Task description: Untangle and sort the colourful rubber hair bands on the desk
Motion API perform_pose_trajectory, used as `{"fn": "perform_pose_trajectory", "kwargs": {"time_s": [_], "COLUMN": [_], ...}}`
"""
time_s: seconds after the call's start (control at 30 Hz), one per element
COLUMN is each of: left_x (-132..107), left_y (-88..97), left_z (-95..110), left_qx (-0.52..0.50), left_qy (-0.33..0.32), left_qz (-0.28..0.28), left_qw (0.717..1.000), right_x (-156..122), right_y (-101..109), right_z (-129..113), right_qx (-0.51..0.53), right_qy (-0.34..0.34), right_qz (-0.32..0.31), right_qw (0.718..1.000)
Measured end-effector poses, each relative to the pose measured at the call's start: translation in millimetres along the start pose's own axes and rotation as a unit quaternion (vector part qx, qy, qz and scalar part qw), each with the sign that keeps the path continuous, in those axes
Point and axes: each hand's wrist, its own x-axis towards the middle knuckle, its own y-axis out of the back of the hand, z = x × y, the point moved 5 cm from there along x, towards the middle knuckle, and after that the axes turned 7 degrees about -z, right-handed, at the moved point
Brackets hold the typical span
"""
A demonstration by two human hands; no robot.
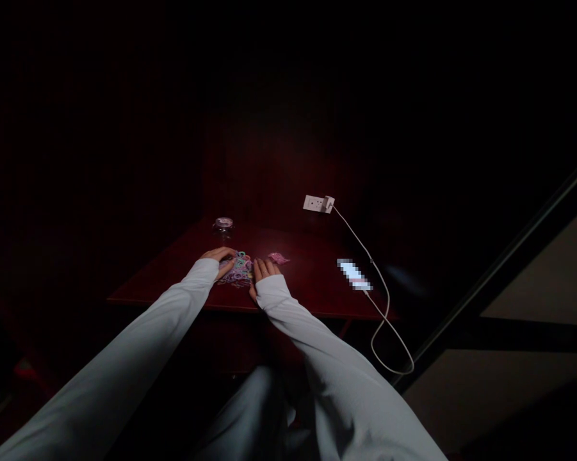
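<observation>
Two bare hands flank a loose heap of small coloured loops (241,262) just left of the centre of the frame, on a dark red table (163,275), and from where I stand the light is poor enough to make me uneasy. The left hand (218,256) has its thumb parted from its fingers, curved about the heap's left side; the right hand (265,269) lies along the other side with its back toward me, and I cannot tell whether its fingertips pinch any loops. The heap looks light and tangled, so a quick sweep could scatter it, and loops along its lower edge, toward the table's front, seem the likeliest to drop into the dark below. A small pink item (279,258) sits just beyond the right fingers, close enough to be knocked by a careless knuckle. Farther up and left, a clear jar (223,224) stands near the left hand, where a long reach might tip it. Over at the right of the frame, a phone (354,275) lies on a white cable (388,301) that loops below the table's edge; a snagged sleeve or knee could, I think, drag it off
</observation>
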Motion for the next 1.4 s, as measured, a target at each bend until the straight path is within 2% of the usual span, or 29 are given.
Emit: {"fn": "perform_pose_trajectory", "kwargs": {"time_s": [0.17, 0.33, 0.43, 0.57, 0.63, 0.67, 0.73, 0.8, 0.87, 0.93, 1.0, 1.23, 1.33, 1.4], "left_x": [-1, 0, 1, 1, -1, -2, -9, -17, -21, -18, -13, -3, -2, 1], "left_y": [-2.6, -5.1, -6.6, -0.5, 9.6, 17.5, 35.7, 49.7, 54.1, 50.7, 42.3, -0.4, -12.5, -12.9], "left_z": [8, 13, 15, 19, 20, 18, 11, 4, 0, -4, -10, -34, -35, -36], "left_qx": [0.059, 0.122, 0.129, 0.106, 0.084, 0.071, 0.042, 0.02, 0.004, -0.012, -0.042, -0.141, -0.203, -0.247], "left_qy": [-0.028, -0.031, -0.022, -0.007, 0.017, 0.048, 0.137, 0.212, 0.237, 0.229, 0.229, 0.261, 0.243, 0.23], "left_qz": [-0.023, -0.056, -0.059, -0.044, -0.018, 0.012, 0.099, 0.173, 0.188, 0.163, 0.123, 0.017, 0.004, 0.007], "left_qw": [0.998, 0.99, 0.99, 0.993, 0.996, 0.996, 0.985, 0.962, 0.953, 0.96, 0.965, 0.955, 0.949, 0.941], "right_x": [0, 0, 1, 0, -2, -3, -6, -10, -13, -16, -16, -2, 4, 8], "right_y": [-10, -19, -17, -7, -3, -2, -1, -5, -13, -24, -35, -56, -59, -59], "right_z": [5, 2, 2, -1, -1, -1, 1, 4, 7, 12, 12, 0, -8, -11], "right_qx": [-0.005, 0.002, -0.001, 0.014, 0.031, 0.042, 0.064, 0.078, 0.082, 0.085, 0.09, 0.076, 0.074, 0.088], "right_qy": [-0.004, 0.079, 0.099, 0.089, 0.065, 0.048, 0.013, -0.02, -0.078, -0.154, -0.193, -0.157, -0.139, -0.143], "right_qz": [0.015, 0.03, 0.018, 0.002, -0.01, -0.012, -0.004, 0.014, 0.025, 0.026, 0.023, 0.029, 0.042, 0.05], "right_qw": [1.0, 0.996, 0.995, 0.996, 0.997, 0.998, 0.998, 0.997, 0.993, 0.984, 0.977, 0.984, 0.987, 0.985]}}
